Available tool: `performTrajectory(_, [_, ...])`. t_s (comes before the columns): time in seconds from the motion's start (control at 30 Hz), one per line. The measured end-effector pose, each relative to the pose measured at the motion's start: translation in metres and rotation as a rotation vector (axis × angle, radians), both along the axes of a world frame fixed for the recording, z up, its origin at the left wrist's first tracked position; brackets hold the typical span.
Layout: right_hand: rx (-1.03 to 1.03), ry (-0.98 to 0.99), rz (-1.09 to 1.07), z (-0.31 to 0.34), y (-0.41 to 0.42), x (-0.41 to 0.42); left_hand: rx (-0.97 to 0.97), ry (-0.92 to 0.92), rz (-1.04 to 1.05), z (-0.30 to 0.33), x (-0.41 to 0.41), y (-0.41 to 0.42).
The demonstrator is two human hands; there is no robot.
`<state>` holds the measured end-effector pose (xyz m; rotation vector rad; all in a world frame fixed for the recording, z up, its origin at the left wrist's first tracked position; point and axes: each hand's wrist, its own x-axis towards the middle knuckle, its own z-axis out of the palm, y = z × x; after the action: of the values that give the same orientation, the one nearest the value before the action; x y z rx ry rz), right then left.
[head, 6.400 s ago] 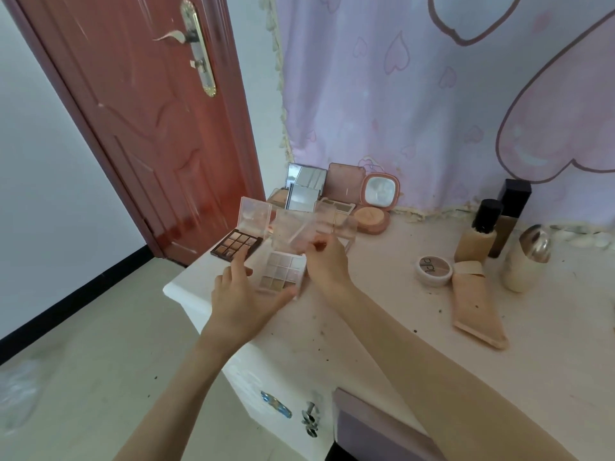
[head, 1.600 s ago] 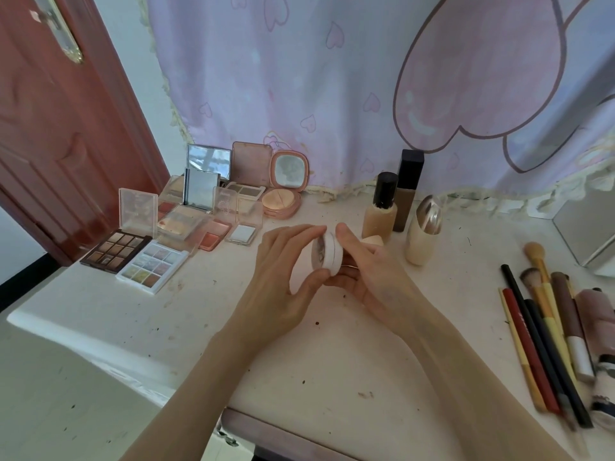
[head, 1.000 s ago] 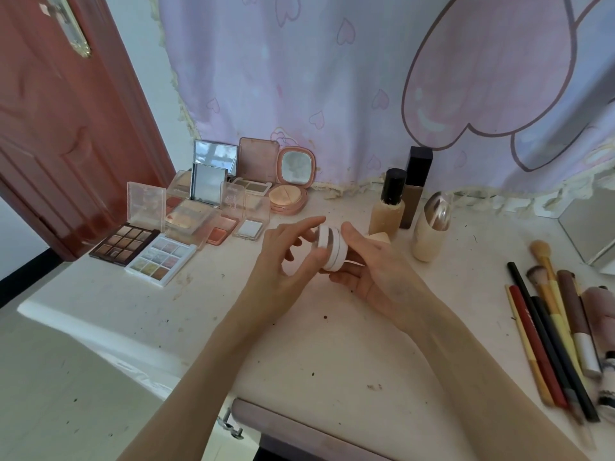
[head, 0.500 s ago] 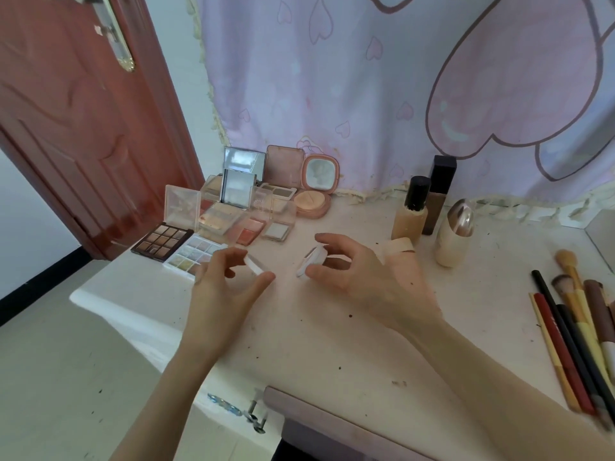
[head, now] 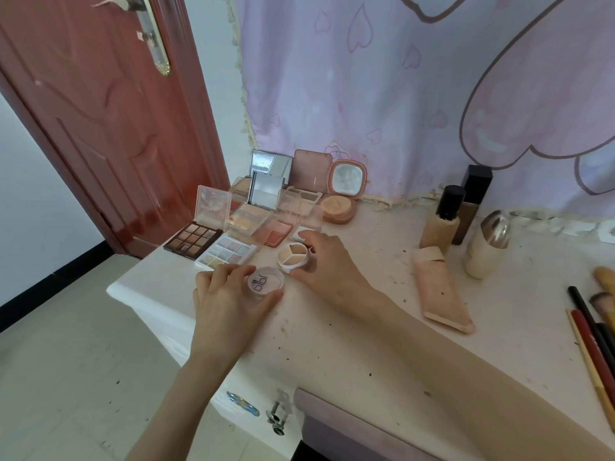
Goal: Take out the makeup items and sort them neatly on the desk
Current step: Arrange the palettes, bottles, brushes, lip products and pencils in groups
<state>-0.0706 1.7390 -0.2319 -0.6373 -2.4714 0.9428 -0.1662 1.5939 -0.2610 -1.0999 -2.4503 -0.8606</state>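
- Gripping round clear lid (head: 266, 280) between thumb and curled fingers of left hand (head: 229, 299), printed top upward, low over desk (head: 366, 327) near front-left corner; contact with the surface not determinable.
- Noted right hand (head: 327, 264) curled round open concealer pot (head: 295, 257), three-part pan exposed, pot at desk level just behind and right of lid; the two nearly touching.
- Found pale eyeshadow palette (head: 226, 254) just left of pot, dark eyeshadow palette (head: 192, 240) beside it at desk's left edge, both opened flat with lids raised.
- Recorded cluster of open compacts behind them, up to the curtain (head: 366, 94): blush pan (head: 274, 231), mirrored cases, round pink compact (head: 339, 202) at rear right of group.
- Observed bare surface between compact cluster and bottles, and wide bare stretch along front edge under right forearm.
- Logged peach tube (head: 442, 291) lying flat right of centre; foundation bottle (head: 441, 221), dark square bottle (head: 472, 201) and cream bottle with silver cap (head: 487, 242) upright behind it, close together.
- Logged brushes and pencils (head: 595, 324) lying in parallel at right frame edge.
- Noted red door (head: 100, 111) beyond left end of desk, floor space between.
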Motion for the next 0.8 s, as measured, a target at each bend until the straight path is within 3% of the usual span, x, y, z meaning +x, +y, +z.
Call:
performTrajectory(0.3, [-0.021, 0.037, -0.020, 0.005, -0.002, -0.007, 0.066, -0.120, 0.055, 0.010, 0.011, 0.007])
performTrajectory(0.8, [-0.076, 0.109, -0.084, 0.008, -0.008, 0.000, 0.023, -0.125, 0.063, 0.016, 0.016, 0.008])
